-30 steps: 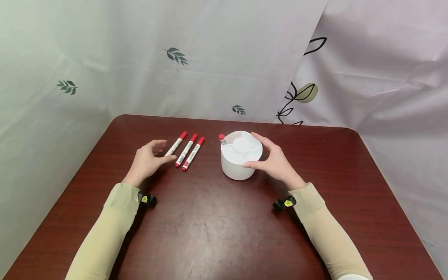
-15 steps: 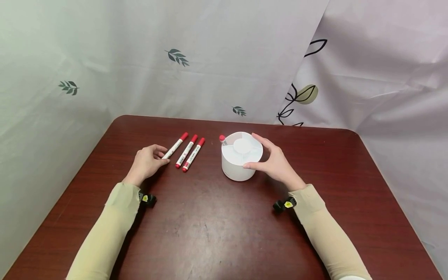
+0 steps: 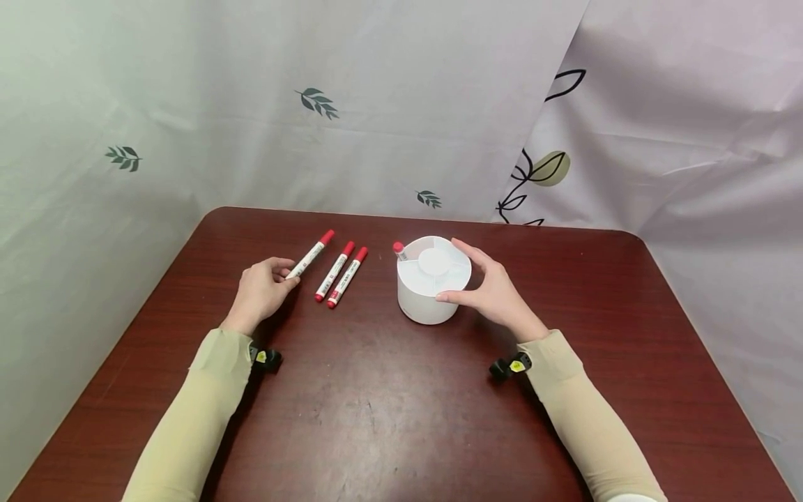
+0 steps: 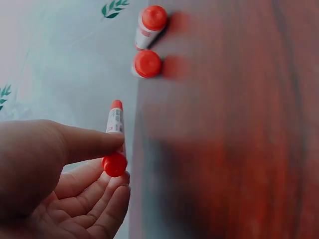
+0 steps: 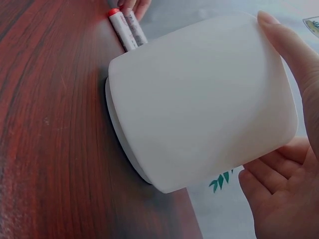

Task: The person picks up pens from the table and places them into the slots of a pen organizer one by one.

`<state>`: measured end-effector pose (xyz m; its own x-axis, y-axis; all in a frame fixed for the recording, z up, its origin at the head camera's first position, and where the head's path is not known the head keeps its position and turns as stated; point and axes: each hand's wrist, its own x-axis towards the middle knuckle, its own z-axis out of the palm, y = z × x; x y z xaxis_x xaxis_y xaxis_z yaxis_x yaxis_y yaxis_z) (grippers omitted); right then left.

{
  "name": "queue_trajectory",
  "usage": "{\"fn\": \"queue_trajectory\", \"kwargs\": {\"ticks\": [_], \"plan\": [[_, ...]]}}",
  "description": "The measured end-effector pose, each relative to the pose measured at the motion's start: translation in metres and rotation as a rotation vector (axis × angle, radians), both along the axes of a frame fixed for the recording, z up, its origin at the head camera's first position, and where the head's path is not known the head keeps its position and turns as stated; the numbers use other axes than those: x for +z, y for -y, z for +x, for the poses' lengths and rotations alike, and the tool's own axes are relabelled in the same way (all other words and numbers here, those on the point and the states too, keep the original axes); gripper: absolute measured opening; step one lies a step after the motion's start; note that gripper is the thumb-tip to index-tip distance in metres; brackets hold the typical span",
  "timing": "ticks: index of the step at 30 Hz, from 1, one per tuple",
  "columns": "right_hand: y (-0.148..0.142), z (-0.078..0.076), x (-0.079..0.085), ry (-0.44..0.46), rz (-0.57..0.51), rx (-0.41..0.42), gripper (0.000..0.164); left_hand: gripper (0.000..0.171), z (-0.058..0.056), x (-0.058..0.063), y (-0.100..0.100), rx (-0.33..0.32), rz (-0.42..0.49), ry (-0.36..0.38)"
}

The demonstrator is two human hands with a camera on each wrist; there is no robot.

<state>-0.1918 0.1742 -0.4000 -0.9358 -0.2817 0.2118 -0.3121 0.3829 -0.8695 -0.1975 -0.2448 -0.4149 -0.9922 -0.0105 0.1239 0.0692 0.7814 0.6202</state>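
My left hand [image 3: 262, 289] pinches a red-capped white marker [image 3: 307, 260] near its lower end, between thumb and fingers. In the left wrist view that marker [image 4: 115, 122] points away from me, its red end just below the thumb. Right of it, two similar markers [image 3: 334, 272] [image 3: 348, 277] lie side by side on the table. My right hand [image 3: 492, 289] holds a round white divided pen holder [image 3: 426, 307] at its right side, thumb at the front rim and fingers at the back. One red-capped marker [image 3: 399, 251] stands in the holder's left compartment.
The dark red wooden table [image 3: 376, 418] has rounded far corners. Behind it hangs a pale curtain [image 3: 376, 139] with a leaf print. A black wrist strap with a camera [image 3: 268, 360] sits on the left wrist, another [image 3: 509, 366] on the right.
My left thumb and fingers have closed on the leftmost marker and drawn it slightly up and left, away from the other two. The right hand and the pen holder stay put.
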Motion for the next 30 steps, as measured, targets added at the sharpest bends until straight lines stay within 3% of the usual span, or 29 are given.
{"fn": "queue_trajectory", "kwargs": {"ticks": [12, 20, 25, 30], "plan": [[-0.005, 0.010, -0.003, -0.055, 0.044, -0.012, 0.099, 0.027, 0.000, 0.017, -0.018, 0.065, 0.089, -0.167], [-0.005, 0.014, -0.005, -0.163, -0.021, -0.003, 0.107, 0.025, 0.001, 0.037, -0.031, 0.093, 0.180, -0.326], [-0.002, 0.013, -0.003, -0.145, 0.046, -0.030, 0.105, 0.025, 0.002, 0.048, -0.040, 0.124, 0.245, -0.413], [0.002, 0.011, -0.001, -0.134, 0.090, -0.042, 0.106, 0.026, 0.005, 0.060, -0.050, 0.109, 0.349, -0.498]]}}
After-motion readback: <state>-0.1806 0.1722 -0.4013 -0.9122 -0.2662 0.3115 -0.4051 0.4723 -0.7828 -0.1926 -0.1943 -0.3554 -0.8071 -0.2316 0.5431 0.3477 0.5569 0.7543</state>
